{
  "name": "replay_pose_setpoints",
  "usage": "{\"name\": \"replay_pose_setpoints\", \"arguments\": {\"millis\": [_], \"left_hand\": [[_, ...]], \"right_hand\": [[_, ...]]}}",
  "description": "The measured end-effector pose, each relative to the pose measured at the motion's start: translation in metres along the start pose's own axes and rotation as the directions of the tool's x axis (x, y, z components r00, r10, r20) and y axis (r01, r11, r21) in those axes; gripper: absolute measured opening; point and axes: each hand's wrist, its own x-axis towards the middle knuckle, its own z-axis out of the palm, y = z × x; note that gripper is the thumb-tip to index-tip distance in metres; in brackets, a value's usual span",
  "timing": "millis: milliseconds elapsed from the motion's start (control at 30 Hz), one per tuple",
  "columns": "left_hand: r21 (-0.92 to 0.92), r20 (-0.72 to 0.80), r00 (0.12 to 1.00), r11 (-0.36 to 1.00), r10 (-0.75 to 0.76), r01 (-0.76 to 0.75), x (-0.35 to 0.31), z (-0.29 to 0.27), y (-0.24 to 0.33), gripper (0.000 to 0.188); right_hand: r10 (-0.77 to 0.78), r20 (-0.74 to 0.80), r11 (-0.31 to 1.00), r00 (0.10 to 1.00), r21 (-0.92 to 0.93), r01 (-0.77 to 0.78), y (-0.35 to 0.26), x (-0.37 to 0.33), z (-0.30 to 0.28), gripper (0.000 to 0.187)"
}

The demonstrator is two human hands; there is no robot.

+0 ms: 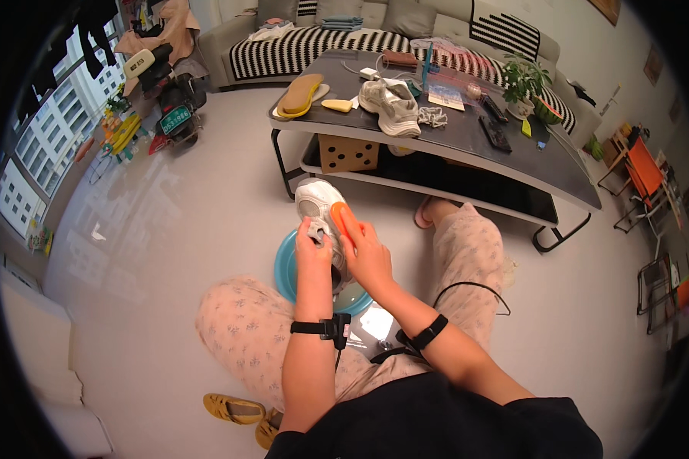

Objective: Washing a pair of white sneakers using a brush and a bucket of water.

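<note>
A white sneaker [318, 196] is held over a blue basin [285, 269] on the floor between my knees. My left hand [311, 243] is closed around the shoe's opening and tongue. Gripped in my right hand [369, 256] is an orange-handled brush [346, 222], laid along the shoe's right side. The bristles are hidden behind the handle and the shoe. Part of the basin's inside shows below the sneaker, with my hands covering the rest.
On the dark coffee table [455, 138] ahead stand another sneaker [392, 105], yellow insoles [302, 96], white laces [433, 117], remotes [494, 134] and a potted plant [520, 84]. Yellow shoes [235, 408] lie at my lower left. A dark cable [475, 284] loops by my right knee.
</note>
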Motion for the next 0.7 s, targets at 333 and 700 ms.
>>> {"name": "replay_pose_setpoints", "arguments": {"millis": [333, 700], "left_hand": [[-0.166, -0.179, 0.964, 0.972, -0.197, 0.167, 0.016, -0.002, -0.016, 0.016], [0.033, -0.12, 0.993, 0.999, -0.001, 0.005, 0.019, -0.023, -0.018, 0.017]], "right_hand": [[0.08, 0.093, 0.997, 0.992, -0.014, -0.079, 0.011, -0.011, -0.002, 0.047], [0.069, 0.07, 0.995, 0.995, 0.066, -0.073, 0.021, -0.006, 0.008, 0.049]]}}
